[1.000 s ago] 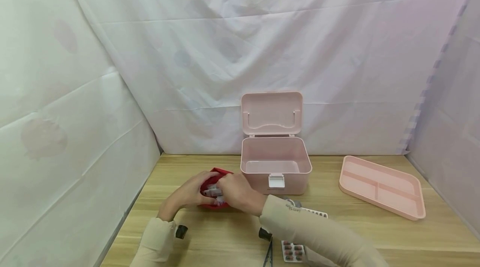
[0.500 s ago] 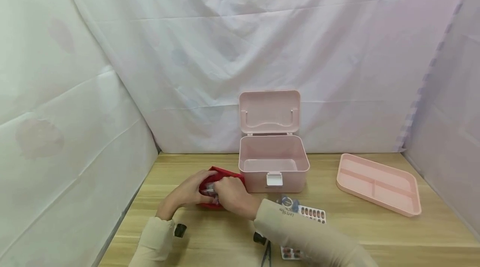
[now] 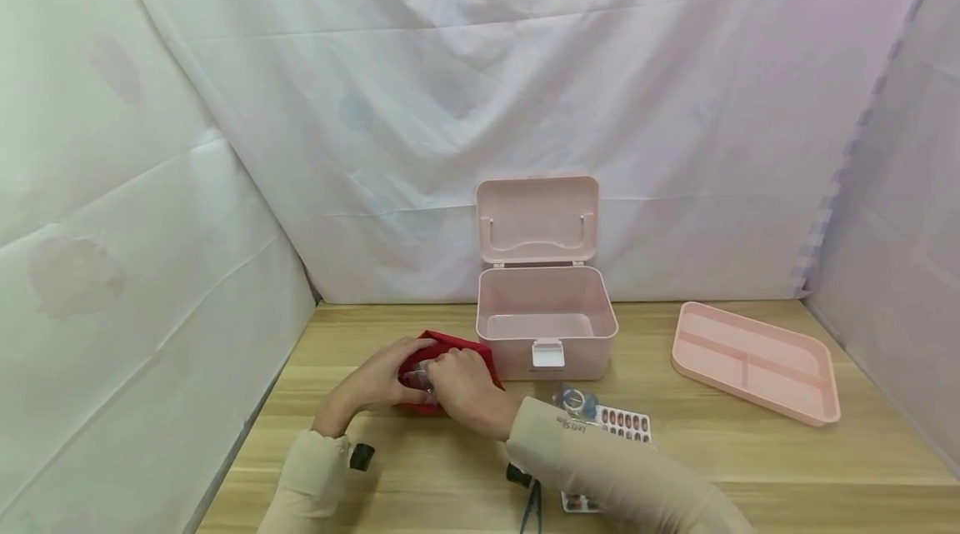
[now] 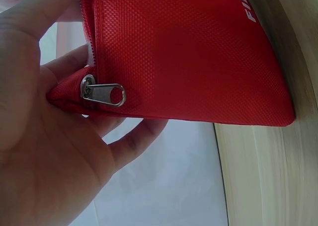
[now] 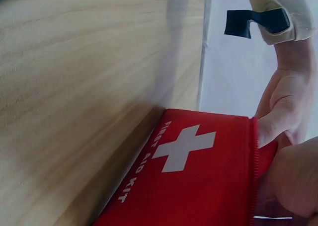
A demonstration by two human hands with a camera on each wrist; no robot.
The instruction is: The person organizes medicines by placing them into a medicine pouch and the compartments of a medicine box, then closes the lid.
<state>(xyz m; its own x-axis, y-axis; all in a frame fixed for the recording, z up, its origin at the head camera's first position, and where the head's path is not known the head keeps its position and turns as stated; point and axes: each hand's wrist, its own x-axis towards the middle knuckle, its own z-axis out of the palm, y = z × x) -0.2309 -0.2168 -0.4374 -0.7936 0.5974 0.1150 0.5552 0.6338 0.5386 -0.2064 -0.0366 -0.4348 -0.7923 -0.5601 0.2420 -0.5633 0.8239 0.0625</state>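
My left hand (image 3: 381,376) is curved round one end of the pouch (image 4: 189,57), gripping it mouth-up on the table (image 3: 435,476), right beside the box (image 3: 513,357); my right forearm (image 3: 615,463) slants across, right hand (image 3: 467,388) knuckles up, fingertips hidden inside (pinching anything? can't tell).

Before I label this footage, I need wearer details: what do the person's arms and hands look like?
The left sleeve and right sleeve are beige, the latter with small dark lettering. A black fitting sits by each wrist. Left hand and right hand are ungloved.
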